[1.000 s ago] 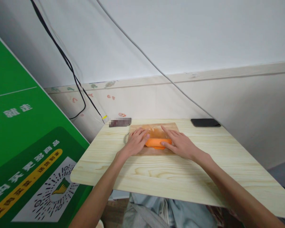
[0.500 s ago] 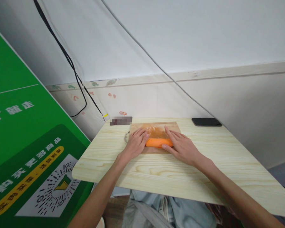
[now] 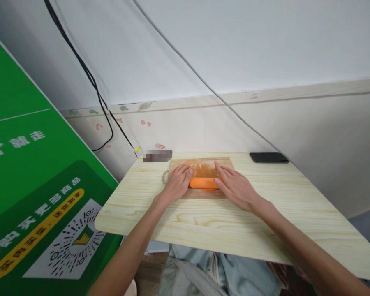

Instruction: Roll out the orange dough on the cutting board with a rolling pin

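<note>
Head view (sole), forward-down over table.

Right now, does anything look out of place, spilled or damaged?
Some marks stand out: reddish smudges on the pale lower wall, and whitish patches on the rectangular brown wooden board, beyond the orange cylindrical roll. Both interrupt plainer surfaces; their cause isn't clear.

The roll is orange, the board brown, the tabletop pale wood-grain.
</note>
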Action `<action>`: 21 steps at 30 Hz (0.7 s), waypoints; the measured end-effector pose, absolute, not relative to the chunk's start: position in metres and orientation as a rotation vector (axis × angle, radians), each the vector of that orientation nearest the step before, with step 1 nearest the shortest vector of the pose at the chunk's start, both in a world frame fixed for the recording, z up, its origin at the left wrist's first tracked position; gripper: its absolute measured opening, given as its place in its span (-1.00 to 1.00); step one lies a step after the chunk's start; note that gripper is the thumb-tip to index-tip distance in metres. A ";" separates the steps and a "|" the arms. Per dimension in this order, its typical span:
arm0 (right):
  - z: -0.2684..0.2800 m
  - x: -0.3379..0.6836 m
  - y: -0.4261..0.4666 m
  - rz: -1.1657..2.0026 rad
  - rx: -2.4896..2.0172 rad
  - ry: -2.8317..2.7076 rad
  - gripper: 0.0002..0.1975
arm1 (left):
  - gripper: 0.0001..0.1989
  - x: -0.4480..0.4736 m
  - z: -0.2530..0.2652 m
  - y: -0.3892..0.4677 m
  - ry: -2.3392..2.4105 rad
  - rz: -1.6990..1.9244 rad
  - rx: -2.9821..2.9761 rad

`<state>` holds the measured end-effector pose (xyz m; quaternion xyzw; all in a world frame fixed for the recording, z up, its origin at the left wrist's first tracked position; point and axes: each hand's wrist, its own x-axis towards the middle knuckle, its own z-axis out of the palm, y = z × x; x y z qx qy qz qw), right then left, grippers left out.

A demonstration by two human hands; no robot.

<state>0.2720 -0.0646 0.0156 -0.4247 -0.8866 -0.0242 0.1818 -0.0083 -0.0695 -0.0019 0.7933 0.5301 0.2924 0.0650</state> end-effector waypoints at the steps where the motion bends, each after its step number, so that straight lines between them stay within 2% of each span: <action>1: 0.016 0.272 -0.061 -0.057 -1.206 -2.500 -0.19 | -0.31 -0.008 -0.002 -0.065 1.616 0.863 2.378; 14: 0.017 0.271 -0.003 0.068 -1.186 -2.468 -0.16 | -0.26 -0.006 0.008 -0.006 1.818 0.611 2.302; 21: 0.015 0.270 0.012 0.091 -1.291 -2.415 -0.24 | -0.26 -0.002 0.012 0.005 1.928 0.497 2.253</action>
